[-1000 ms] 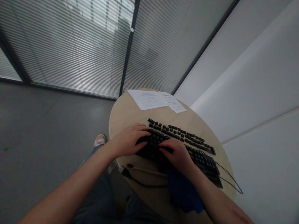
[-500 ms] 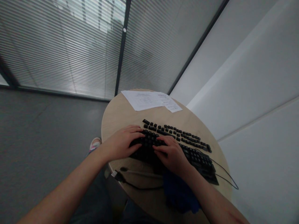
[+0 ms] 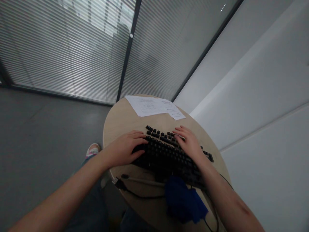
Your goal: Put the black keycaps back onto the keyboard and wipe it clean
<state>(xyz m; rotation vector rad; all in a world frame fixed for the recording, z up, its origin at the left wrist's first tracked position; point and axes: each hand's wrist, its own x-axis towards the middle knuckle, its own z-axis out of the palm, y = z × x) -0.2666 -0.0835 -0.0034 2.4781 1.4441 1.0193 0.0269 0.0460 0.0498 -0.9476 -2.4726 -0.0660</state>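
Observation:
A black keyboard (image 3: pixel 166 156) lies across the round wooden table (image 3: pixel 116 120). Beyond its far edge, loose black keycaps (image 3: pixel 166 139) are laid out in rows. My left hand (image 3: pixel 126 148) rests on the keyboard's left end, thumb and fingers apart, gripping nothing. Over the keycap rows is my right hand (image 3: pixel 188 140), its fingertips at the caps in the middle; whether a cap is between them is too small to tell. My right hand and forearm hide part of the rows and the keyboard's right end.
Printed papers (image 3: pixel 152 107) lie at the table's far side. Nearer me are a blue cloth (image 3: pixel 183 201), a black cable with a metal plug (image 3: pixel 118 183) and a thin rod-like tool (image 3: pixel 145 182). A blind-covered glass partition and a white wall stand beyond.
My right hand has moved off the keyboard, away from me and to the right, onto the keycap rows. My left hand has stayed on the keyboard. The view has shifted slightly.

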